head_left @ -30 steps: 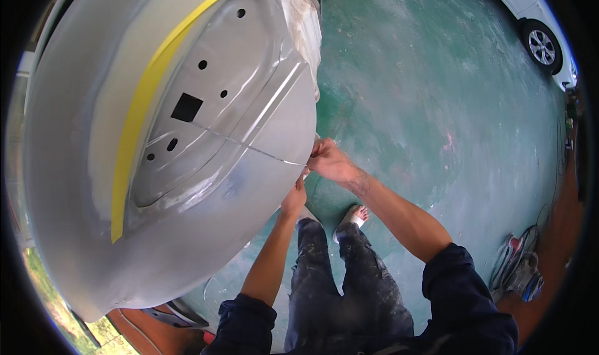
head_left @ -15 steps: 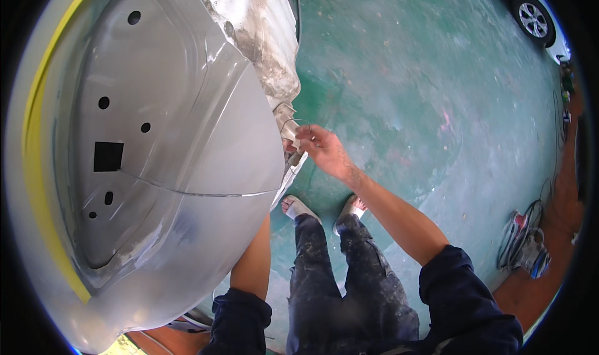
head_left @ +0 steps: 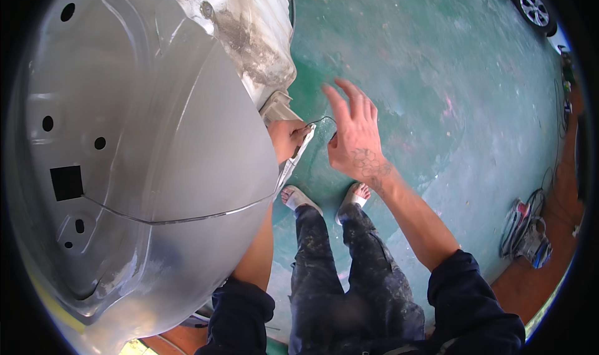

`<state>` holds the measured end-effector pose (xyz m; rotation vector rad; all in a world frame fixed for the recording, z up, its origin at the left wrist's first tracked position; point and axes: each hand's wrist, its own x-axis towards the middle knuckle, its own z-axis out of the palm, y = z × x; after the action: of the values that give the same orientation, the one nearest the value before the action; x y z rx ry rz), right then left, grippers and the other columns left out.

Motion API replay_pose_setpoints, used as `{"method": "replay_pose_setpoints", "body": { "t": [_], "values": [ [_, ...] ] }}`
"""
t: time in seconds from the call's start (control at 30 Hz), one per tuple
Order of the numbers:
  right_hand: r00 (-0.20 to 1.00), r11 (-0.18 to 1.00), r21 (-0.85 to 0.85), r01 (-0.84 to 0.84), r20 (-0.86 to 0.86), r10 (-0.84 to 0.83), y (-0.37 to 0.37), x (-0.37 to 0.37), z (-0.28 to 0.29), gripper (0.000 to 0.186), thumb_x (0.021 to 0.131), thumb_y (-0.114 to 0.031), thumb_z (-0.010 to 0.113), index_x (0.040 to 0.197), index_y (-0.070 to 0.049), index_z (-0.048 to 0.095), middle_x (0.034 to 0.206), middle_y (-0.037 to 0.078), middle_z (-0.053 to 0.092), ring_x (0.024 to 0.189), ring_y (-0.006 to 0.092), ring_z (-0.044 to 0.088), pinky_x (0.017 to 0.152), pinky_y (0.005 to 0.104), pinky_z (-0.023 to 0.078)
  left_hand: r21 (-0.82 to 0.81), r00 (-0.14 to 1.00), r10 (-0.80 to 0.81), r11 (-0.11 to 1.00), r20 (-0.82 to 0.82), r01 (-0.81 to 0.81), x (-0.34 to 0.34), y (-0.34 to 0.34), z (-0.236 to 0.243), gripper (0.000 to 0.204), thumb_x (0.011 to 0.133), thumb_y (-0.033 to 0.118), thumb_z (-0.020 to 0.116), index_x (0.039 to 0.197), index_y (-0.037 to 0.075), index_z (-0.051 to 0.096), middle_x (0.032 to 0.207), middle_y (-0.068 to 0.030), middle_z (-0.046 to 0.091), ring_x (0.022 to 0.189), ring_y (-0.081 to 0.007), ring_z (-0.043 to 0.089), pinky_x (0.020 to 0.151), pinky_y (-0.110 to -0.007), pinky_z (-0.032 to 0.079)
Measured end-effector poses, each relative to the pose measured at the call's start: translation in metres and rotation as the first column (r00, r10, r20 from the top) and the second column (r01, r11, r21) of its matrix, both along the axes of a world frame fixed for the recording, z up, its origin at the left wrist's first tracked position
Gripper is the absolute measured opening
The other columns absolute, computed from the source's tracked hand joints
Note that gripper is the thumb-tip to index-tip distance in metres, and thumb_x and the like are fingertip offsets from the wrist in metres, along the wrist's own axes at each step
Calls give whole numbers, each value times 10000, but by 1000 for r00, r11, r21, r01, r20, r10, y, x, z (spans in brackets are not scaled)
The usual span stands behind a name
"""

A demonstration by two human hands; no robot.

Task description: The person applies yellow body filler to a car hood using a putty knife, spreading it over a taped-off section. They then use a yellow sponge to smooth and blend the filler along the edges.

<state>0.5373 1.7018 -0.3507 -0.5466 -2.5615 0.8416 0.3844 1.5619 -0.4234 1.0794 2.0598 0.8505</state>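
Your left grip [head_left: 288, 141] is curled narrow just beyond the rim of the gray car body panel, near the middle of the frame, its fingertips closed on a thin dark wire [head_left: 321, 118]. Your right grip [head_left: 354, 127], a little to the right of it, is wide, the fingers spread and somewhat blurred. The wire arcs across the gap between the two and ends against or just beside your right thumb; you cannot tell from this view whether it touches.

A pale strip [head_left: 299, 149] slants down beside your left grip. Your left wrist is hidden behind the gray car body panel [head_left: 206, 136], which fills the left of the frame. Across its face a silvery wire [head_left: 206, 218] runs from a square opening [head_left: 66, 183] to the rim below your left grip; whether it joins the dark wire is hidden. Round and oval holes surround the opening, and yellow tape [head_left: 59, 308] shows at lower left.

At the upper centre is a white, dirt-stained body part [head_left: 249, 37]. Below your hands, your light sandals [head_left: 303, 199] stand on the green floor [head_left: 437, 186]. A car wheel [head_left: 533, 7] sits at upper right, a heap of cords and gear [head_left: 525, 238] at lower right.
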Motion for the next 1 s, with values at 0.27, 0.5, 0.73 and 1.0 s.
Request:
{"method": "replay_pose_setpoints", "body": {
  "t": [0.27,0.5,0.73,1.0],
  "values": [
    [905,946,-294,-135,353,239,3,-16,-43,464,861,-106,686,1289,0,543,1258,226,592,1183,388,567,964,467,471,-13,991,-121,992,61,122,2,22,-9,187,838,-49,582,933,-17,740,685,-156,652,615,-174,582,610,-349,472],
    [913,850,-520,83,381,144,-12,37,-127,142,917,-170,627,984,-66,696,851,202,717,821,412,694,729,492,547,-13,988,151,989,26,-150,10,-39,-16,169,906,34,689,1070,4,715,918,-77,702,715,-191,605,691,-310,514],
    [896,865,-484,134,432,103,-86,95,-155,124,906,-168,638,1003,-120,698,838,188,720,766,423,697,697,512,566,83,984,70,995,-162,-57,48,-86,-29,289,881,-23,707,1164,27,674,1010,-136,672,797,-275,658,733,-362,549],
    [899,800,-593,-89,297,321,-170,63,-85,192,816,-85,625,1005,-50,620,869,175,713,774,393,709,667,496,571,-47,938,339,941,72,-336,57,-108,-45,192,910,36,693,1100,11,690,927,-120,690,803,-231,678,741,-352,538]
  ]
}}
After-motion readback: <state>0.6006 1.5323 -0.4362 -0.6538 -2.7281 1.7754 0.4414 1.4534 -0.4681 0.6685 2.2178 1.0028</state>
